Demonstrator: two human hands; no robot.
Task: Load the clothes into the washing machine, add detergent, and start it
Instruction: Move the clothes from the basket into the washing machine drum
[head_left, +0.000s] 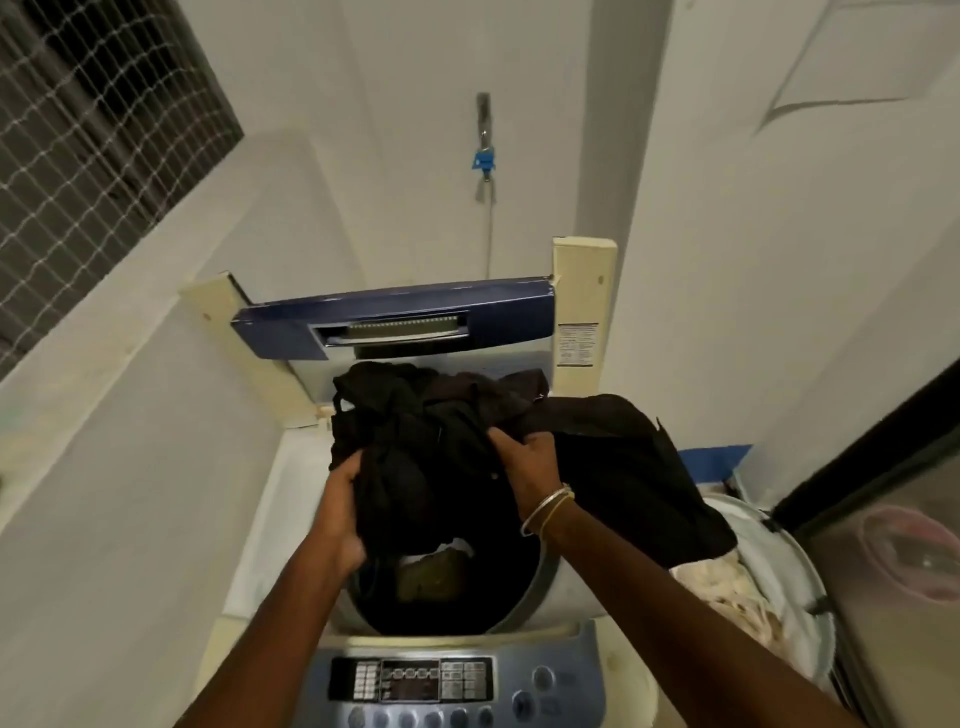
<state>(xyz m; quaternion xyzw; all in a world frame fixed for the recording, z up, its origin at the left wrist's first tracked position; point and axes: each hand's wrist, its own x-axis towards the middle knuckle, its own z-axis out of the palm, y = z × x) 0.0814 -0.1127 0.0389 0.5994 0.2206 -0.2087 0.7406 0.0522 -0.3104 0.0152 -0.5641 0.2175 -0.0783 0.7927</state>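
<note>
While I hold them, clothes (426, 431): above the drum (519, 592), long end trailing right past its rim.
Left grip (345, 478): clenched on clothes.
Right grip (524, 457): likewise (nearer the tail).

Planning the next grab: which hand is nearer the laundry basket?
Right. The right hand grips the black clothes above the drum, on the laundry basket side; the left hand grips the same bundle farther left, across the drum opening.

Black clothes (447, 431) bunched above the washing machine (566, 670) — lid up.
</note>
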